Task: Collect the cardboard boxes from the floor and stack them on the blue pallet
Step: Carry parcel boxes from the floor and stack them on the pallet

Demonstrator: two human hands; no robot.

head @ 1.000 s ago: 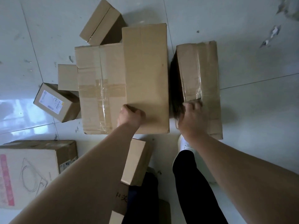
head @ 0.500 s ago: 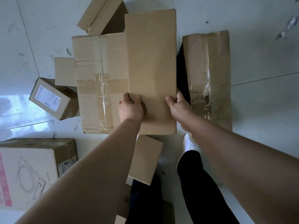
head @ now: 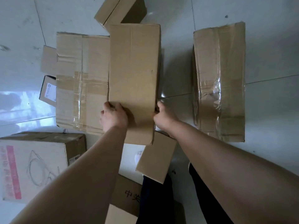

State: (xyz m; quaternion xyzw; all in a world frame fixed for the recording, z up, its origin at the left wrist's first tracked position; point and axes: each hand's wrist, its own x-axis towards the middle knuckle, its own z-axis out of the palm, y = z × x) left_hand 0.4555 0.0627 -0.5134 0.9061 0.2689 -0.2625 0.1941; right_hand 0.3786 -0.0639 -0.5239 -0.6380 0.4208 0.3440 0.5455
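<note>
A person bends over a scatter of cartons on the tiled floor [head: 267, 46], both hands clamped on the near end of a long plain box [head: 134, 75]. The left hand [head: 114, 118] curls its fingers over the box's left edge; the right hand [head: 163, 118] wraps the right edge. The box sits mid-floor, its left side against a taped box [head: 80, 81] and its near corner overlapping a small box [head: 156, 157] by the person's feet. A crumpled taped box [head: 220, 81] lies well apart to the right. The blue pallet is out of view. With the grip only at one end (the far end hangs unsupported), the box could dip and slip free, or drag the neighbouring cartons; the clutter underfoot invites a stumble.
</note>
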